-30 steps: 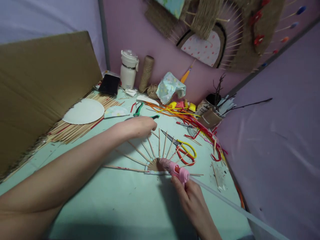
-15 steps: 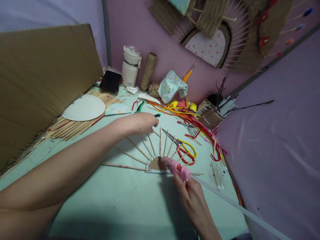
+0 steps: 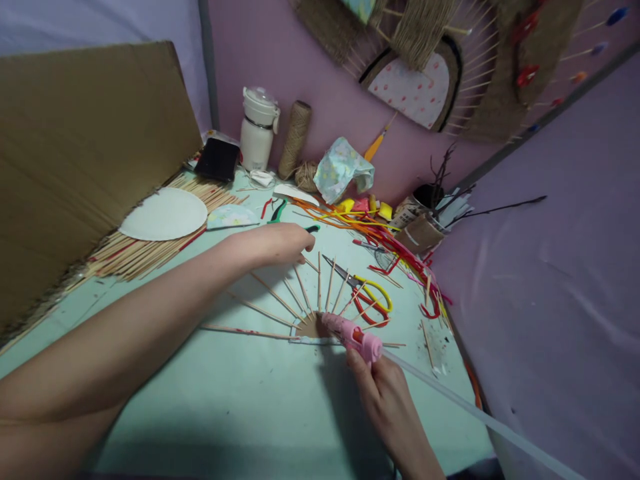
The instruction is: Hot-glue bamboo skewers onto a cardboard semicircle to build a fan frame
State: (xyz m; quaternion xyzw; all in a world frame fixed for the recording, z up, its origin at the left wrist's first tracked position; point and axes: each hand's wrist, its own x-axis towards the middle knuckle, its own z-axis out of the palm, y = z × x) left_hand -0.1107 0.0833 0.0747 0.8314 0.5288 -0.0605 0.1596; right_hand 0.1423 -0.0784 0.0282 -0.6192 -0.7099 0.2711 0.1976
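My right hand is wrapped round a pink hot glue gun, with a long clear glue stick sticking out of its back. Its nozzle points at a brown half-round cardboard piece with a pale blue edge. Thin wooden sticks fan out from that piece over the table. Above the fan, my left hand is closed, its fingertips pinching the end of a thin wooden stick; part of the grip is hidden. Yellow and red handled scissors lie under the fan's right side.
A cardboard sheet stands at left beside a pile of sticks and a white oval. At the back are a white bottle, a twine spool and a phone. Coloured pipe cleaners and a cup lie right.
The view has shifted very slightly. Both hands and the glue gun stay in nearly the same place over the fan.
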